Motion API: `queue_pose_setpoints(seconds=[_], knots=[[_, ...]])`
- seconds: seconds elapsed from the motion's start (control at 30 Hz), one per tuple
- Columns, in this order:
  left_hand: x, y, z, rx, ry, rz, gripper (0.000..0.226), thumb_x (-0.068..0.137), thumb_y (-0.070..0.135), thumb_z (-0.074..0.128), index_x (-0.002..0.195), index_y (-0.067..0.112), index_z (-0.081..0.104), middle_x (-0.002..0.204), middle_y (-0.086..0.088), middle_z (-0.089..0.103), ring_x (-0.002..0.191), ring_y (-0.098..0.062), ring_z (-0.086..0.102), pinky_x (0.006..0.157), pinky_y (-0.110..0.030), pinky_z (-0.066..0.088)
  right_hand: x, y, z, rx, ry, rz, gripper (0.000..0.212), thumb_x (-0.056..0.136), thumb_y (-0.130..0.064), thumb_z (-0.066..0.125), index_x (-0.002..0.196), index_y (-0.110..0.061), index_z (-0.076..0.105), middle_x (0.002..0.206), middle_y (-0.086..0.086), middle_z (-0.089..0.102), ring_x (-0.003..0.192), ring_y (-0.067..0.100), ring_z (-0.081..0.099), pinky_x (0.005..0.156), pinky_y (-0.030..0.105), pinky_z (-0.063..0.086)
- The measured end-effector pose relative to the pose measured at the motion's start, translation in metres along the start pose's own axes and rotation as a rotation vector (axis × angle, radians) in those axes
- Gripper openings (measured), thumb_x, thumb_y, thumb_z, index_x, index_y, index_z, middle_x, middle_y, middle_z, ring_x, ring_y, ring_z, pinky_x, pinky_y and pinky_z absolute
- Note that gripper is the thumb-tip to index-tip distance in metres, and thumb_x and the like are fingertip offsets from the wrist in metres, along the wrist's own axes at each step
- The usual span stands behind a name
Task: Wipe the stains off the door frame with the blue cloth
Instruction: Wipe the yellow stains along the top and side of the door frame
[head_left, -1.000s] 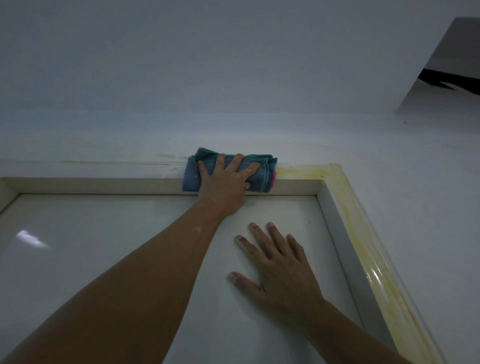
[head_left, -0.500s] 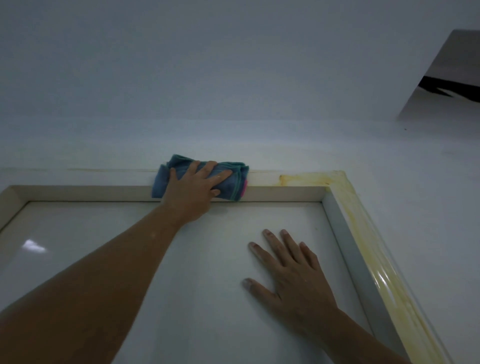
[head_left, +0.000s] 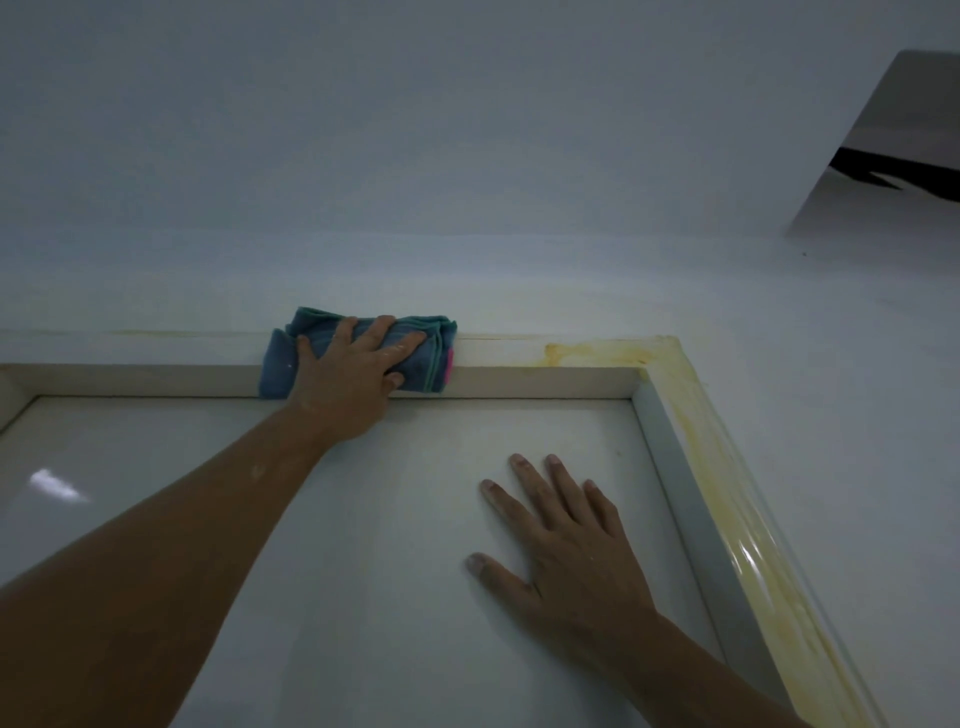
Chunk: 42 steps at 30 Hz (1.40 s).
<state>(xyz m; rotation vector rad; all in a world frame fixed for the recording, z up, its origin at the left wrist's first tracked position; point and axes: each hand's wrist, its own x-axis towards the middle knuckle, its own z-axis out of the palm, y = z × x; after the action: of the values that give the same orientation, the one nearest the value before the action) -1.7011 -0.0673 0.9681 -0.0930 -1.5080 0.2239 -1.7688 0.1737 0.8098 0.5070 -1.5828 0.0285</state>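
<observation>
The folded blue cloth (head_left: 278, 371), with a green hem and a pink tag, lies over the top bar of the white door frame (head_left: 156, 379). My left hand (head_left: 353, 379) presses flat on it, fingers spread towards the right. To the right of the cloth a yellow stain (head_left: 597, 353) covers the frame's top right corner. It runs on down the right upright (head_left: 737, 519). A faint yellow line marks the frame's upper edge left of the cloth. My right hand (head_left: 566, 551) rests open and flat on the white door panel (head_left: 363, 571), holding nothing.
White wall (head_left: 467, 156) rises above the frame and continues to its right. A grey angled panel with a dark gap (head_left: 893, 156) sits at the upper right. A light reflection shows on the door at the left.
My left hand has slid the cloth leftward along the top bar, away from the stained corner, baring a cleaner stretch of frame. My right hand stays on the door.
</observation>
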Motion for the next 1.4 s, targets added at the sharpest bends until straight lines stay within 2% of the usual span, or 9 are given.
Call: queue_pose_setpoints(seconds=[0.47, 0.77, 1.03, 1.27, 1.33, 1.4], knots=[[0.027, 0.127, -0.002, -0.061, -0.031, 0.092, 0.054, 0.103, 0.036, 0.031, 0.15, 0.045, 0.007, 0.163, 0.006, 0.001, 0.149, -0.033, -0.001, 0.108, -0.073, 0.002, -0.012, 0.017, -0.013, 0.019, -0.112, -0.038, 0.072, 0.092, -0.078, 0.022, 0.155, -0.049, 0.002, 0.167, -0.017, -0.013, 0.152, 0.015, -0.021, 0.121, 0.043, -0.011], [0.032, 0.148, -0.004, -0.063, -0.043, 0.103, 0.054, 0.103, 0.037, 0.031, 0.15, 0.046, 0.006, 0.163, 0.006, 0.001, 0.149, -0.033, -0.001, 0.107, -0.074, 0.001, -0.019, 0.026, -0.022, 0.011, -0.184, -0.026, 0.074, 0.091, -0.078, 0.021, 0.154, -0.048, -0.003, 0.167, -0.017, -0.015, 0.152, 0.016, -0.023, 0.124, 0.05, -0.007], [0.034, 0.156, -0.004, -0.061, -0.036, 0.104, 0.055, 0.102, 0.036, 0.031, 0.15, 0.046, 0.005, 0.163, 0.006, 0.002, 0.149, -0.032, -0.001, 0.108, -0.073, 0.002, -0.024, 0.029, -0.022, 0.043, -0.171, -0.025, 0.073, 0.092, -0.076, 0.026, 0.155, -0.047, 0.001, 0.167, -0.017, -0.013, 0.152, 0.016, -0.022, 0.123, 0.046, -0.011], [0.034, 0.163, -0.004, -0.066, -0.04, 0.097, 0.055, 0.102, 0.035, 0.032, 0.15, 0.045, 0.008, 0.163, 0.005, 0.002, 0.149, -0.034, -0.001, 0.106, -0.074, 0.001, -0.023, 0.029, -0.024, 0.054, -0.212, -0.035, 0.074, 0.093, -0.074, 0.025, 0.155, -0.045, 0.001, 0.167, -0.015, -0.016, 0.152, 0.017, -0.025, 0.123, 0.048, -0.011], [0.035, 0.166, -0.004, -0.07, -0.04, 0.097, 0.055, 0.102, 0.035, 0.032, 0.15, 0.045, 0.008, 0.163, 0.005, 0.002, 0.149, -0.034, -0.001, 0.106, -0.074, 0.001, -0.02, 0.029, -0.03, 0.058, -0.248, -0.041, 0.073, 0.094, -0.071, 0.03, 0.156, -0.042, 0.004, 0.168, -0.012, -0.014, 0.153, 0.019, -0.021, 0.123, 0.047, -0.008], [0.036, 0.17, -0.004, -0.071, -0.042, 0.097, 0.055, 0.102, 0.035, 0.032, 0.15, 0.045, 0.007, 0.163, 0.005, 0.002, 0.149, -0.033, -0.001, 0.106, -0.074, 0.0, -0.017, 0.03, -0.045, 0.06, -0.233, -0.055, 0.071, 0.096, -0.065, 0.035, 0.156, -0.036, 0.012, 0.169, -0.006, -0.003, 0.155, 0.022, -0.01, 0.123, 0.043, -0.001]])
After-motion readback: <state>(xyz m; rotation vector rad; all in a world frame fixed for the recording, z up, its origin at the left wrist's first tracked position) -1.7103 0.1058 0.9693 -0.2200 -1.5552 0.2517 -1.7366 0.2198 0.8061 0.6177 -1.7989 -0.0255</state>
